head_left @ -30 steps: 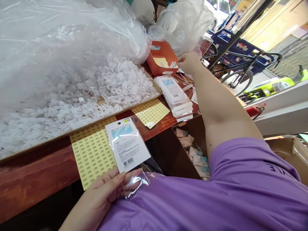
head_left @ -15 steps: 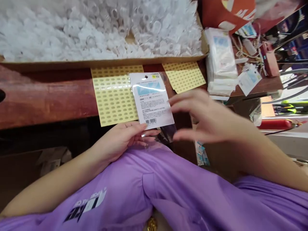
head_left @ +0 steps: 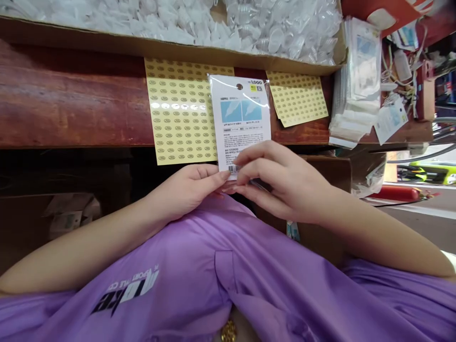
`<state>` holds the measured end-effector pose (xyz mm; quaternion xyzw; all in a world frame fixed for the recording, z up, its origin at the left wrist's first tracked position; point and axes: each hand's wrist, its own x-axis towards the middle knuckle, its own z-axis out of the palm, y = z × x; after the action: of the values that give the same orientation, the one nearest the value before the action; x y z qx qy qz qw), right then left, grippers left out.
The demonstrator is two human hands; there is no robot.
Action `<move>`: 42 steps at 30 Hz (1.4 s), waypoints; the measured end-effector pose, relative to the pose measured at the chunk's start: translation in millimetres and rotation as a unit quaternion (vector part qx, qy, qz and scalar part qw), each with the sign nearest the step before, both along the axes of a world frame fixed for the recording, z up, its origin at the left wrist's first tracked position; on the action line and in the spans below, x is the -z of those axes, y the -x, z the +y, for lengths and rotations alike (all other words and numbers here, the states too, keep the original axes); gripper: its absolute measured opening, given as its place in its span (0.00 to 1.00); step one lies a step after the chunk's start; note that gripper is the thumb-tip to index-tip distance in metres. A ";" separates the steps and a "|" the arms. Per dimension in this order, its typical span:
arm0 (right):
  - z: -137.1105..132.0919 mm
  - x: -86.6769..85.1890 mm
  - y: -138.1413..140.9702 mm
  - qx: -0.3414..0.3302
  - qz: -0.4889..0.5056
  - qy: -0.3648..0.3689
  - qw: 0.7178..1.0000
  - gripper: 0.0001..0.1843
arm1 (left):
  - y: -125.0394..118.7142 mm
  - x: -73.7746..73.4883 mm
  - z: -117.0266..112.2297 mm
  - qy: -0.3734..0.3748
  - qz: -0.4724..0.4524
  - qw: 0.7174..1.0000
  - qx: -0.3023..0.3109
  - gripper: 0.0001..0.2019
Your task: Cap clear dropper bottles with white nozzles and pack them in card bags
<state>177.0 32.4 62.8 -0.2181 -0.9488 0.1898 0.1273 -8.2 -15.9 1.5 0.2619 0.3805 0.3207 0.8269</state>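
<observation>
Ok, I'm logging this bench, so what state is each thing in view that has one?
Packet: held, printed face showing, whether sealed unclear
Left hand: gripping the packet's lower end
Right hand: fingers bent at the packet's lower end
Larger yellow sheet: overhanging the table edge
Smaller yellow sheets: overlapping
Packet stack: piled unevenly
Cardboard tray: open, heaped with clear pieces

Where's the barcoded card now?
In the head view, the barcoded card is just above center, its lower end at the left hand and right hand, the larger yellow sheet on its left.
</observation>
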 end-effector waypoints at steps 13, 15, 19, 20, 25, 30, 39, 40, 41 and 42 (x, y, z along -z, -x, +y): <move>6.4 0.5 21.0 0.136 -0.088 0.042 0.986 0.07 | 6.6 5.5 1.5 0.056 -0.049 0.997 0.007 0.07; 6.4 2.7 20.2 0.138 -0.085 0.024 0.986 0.08 | 7.0 5.6 1.7 0.062 -0.062 0.996 0.007 0.09; 5.7 5.5 19.5 0.140 -0.084 0.003 0.987 0.09 | 6.1 2.4 1.9 0.021 -0.032 0.999 0.024 0.08; 5.4 5.8 19.6 0.140 -0.085 0.004 0.986 0.09 | 5.6 1.0 2.1 0.003 -0.007 1.000 0.031 0.09; 5.4 6.6 19.0 0.158 -0.071 0.021 0.985 0.07 | 2.7 -4.2 3.1 -0.038 0.053 0.997 0.045 0.12; 8.0 9.1 14.3 0.184 -0.039 0.043 0.981 0.08 | 0.4 -3.0 1.7 -0.011 0.056 0.997 0.042 0.11; 8.8 12.8 19.4 0.203 -0.042 0.063 0.976 0.12 | 0.2 0.7 7.0 -0.071 0.174 0.979 0.080 0.15; 9.3 9.5 19.2 0.199 -0.039 0.071 0.977 0.12 | -0.1 0.6 7.7 -0.072 0.171 0.980 0.074 0.15; 9.6 5.6 17.4 0.196 -0.030 0.082 0.977 0.13 | -0.5 0.5 8.0 -0.069 0.161 0.982 0.067 0.14; 9.8 1.8 13.5 0.196 -0.014 0.094 0.976 0.13 | -0.7 0.3 8.2 -0.062 0.148 0.985 0.062 0.13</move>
<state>163.5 42.1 61.0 -0.4137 -0.8669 0.2469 0.1280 -7.5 -7.7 1.2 0.3800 0.4609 0.2491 0.7623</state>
